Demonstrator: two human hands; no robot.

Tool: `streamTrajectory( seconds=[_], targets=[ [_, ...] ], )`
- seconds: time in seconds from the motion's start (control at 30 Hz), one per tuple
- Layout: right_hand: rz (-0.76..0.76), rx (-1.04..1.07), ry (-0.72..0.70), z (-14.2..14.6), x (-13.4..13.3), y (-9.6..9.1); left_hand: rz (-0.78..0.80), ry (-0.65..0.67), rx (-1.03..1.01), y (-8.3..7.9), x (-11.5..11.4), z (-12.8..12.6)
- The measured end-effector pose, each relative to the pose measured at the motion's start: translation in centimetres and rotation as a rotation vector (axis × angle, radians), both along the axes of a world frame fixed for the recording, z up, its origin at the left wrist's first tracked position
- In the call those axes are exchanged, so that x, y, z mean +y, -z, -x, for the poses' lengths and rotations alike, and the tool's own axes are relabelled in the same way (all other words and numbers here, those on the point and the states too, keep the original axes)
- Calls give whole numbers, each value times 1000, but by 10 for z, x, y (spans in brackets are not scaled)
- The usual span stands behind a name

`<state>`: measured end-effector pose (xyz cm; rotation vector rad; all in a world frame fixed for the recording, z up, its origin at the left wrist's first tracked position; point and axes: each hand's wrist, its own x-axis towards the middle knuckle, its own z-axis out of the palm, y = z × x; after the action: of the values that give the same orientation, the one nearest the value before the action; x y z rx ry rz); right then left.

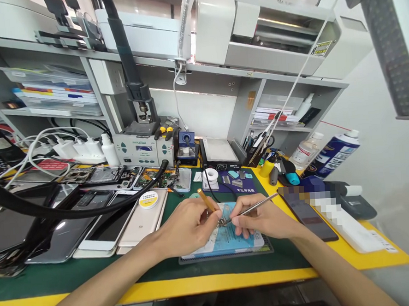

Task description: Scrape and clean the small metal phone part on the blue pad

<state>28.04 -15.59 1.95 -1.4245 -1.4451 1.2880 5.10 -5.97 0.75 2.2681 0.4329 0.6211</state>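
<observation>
My left hand [195, 220] is closed around a gold-coloured, pen-shaped tool [206, 198], its lower end hidden by my fingers. In my right hand [260, 218] I grip slim silver metal tweezers [259, 203], slanting up to the right; their tips are too small to make out. Both hands meet over a small circuit part [222, 222], which lies between my fingertips. Beneath it is a blue and white pad [227, 245] on a grey-edged mat, partly covered by my hands.
Several phones [108, 223] lie to the left, with a thick black hose [86, 211] arching over them. Behind stand a rework station [144, 150], a solder spool [211, 175] and a hot plate [221, 152]. A dark phone [308, 216] and a spray can [332, 154] are at right.
</observation>
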Motion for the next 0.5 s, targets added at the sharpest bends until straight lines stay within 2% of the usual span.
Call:
streamTrajectory(
  seconds=[0.5],
  targets=[
    [-20,-41,-3,4,1,-2,-35,10,12,0,-2,1]
  ],
)
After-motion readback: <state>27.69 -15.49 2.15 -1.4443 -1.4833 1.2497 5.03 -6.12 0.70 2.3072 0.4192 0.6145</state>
